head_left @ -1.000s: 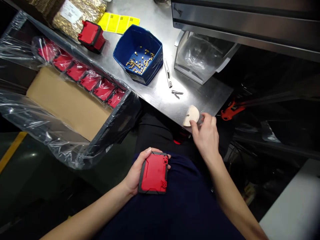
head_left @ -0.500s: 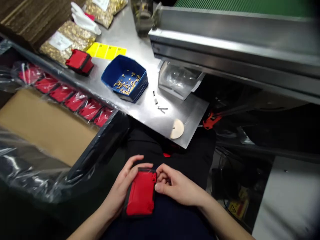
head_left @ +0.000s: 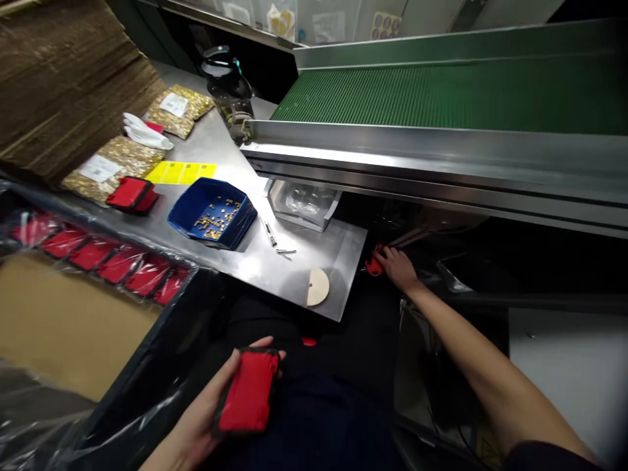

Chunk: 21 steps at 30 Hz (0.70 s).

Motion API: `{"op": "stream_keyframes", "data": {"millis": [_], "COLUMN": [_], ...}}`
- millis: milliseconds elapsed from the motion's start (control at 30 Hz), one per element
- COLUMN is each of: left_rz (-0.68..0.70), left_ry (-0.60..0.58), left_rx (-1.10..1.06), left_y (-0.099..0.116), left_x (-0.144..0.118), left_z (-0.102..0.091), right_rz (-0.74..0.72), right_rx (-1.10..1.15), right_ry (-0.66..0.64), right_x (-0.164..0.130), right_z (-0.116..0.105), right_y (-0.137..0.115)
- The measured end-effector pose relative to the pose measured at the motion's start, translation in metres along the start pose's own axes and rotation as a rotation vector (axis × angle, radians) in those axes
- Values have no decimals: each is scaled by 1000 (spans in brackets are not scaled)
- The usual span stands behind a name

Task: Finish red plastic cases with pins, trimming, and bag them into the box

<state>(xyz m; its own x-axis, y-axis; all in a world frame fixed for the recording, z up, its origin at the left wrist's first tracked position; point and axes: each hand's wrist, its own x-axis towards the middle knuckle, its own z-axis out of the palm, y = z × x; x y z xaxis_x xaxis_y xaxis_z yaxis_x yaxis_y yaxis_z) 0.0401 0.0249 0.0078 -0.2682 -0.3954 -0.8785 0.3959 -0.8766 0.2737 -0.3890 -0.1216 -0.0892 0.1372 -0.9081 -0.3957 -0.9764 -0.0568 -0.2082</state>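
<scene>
My left hand [head_left: 209,402] is closed around a red case with black edges [head_left: 249,391], held low over my lap with its red face up. Stretched out past the table's right corner, my right hand [head_left: 398,267] has its fingers on an orange-red tool [head_left: 374,263]. A thin metal tip shows at the tool's left side; its exact kind is not clear. Near the table corner lies a pale round disc [head_left: 318,288]. A blue bin [head_left: 245,219] with small brass-coloured parts stands farther left, and small metal pieces [head_left: 285,251] lie between them.
A box lined with clear plastic, its cardboard [head_left: 73,320] showing, holds a row of red cases [head_left: 120,267] on the left. Behind are bags of brass parts [head_left: 112,163], a white glove [head_left: 146,133] and yellow labels [head_left: 181,173]. A green conveyor [head_left: 417,98] crosses the back.
My right hand has left the red case and reached forward and right to the orange-red tool. The left hand keeps the case. The view has tilted up, showing more of the conveyor.
</scene>
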Motion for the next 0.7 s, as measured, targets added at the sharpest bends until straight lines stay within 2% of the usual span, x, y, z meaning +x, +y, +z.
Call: {"op": "stream_keyframes", "data": {"millis": [100,167,267,367,433,500,533,600,633,700], "left_rz": [215,347,411,365,242,155,164,288,363,498], "left_ry": [169,231,220,240,225,133,64,-106,-211,-431], "left_rx": [171,302,434,374,270,339,477,892,1104,1422], "left_y": [10,11,3,-9,-12,-9,-5,5,11,20], "left_x": [10,13,19,24,24,21,18,14,14,18], "left_z": [-12,-19,-21,-16,-15,-17,-19,-22,-23,-23], "right_rz": [-209,-381,-556,-468,-475,-459,-439,-422,-430,-458], "right_rx": [14,45,83,50,60,99,131,227,282,388], "right_ry": [-85,-181,-323,-404,-425,-413,-398,-429,-486,-723], "right_x": [-12,-35,-88,-135,-150,-147,-140,-117,-103,-75], "right_z": [-1,-1,0,2,0,-12,-22,-45,-58,-79], "right_y": [0,-16,-74,-149,-183,-193,-190,-177,-170,-162]}}
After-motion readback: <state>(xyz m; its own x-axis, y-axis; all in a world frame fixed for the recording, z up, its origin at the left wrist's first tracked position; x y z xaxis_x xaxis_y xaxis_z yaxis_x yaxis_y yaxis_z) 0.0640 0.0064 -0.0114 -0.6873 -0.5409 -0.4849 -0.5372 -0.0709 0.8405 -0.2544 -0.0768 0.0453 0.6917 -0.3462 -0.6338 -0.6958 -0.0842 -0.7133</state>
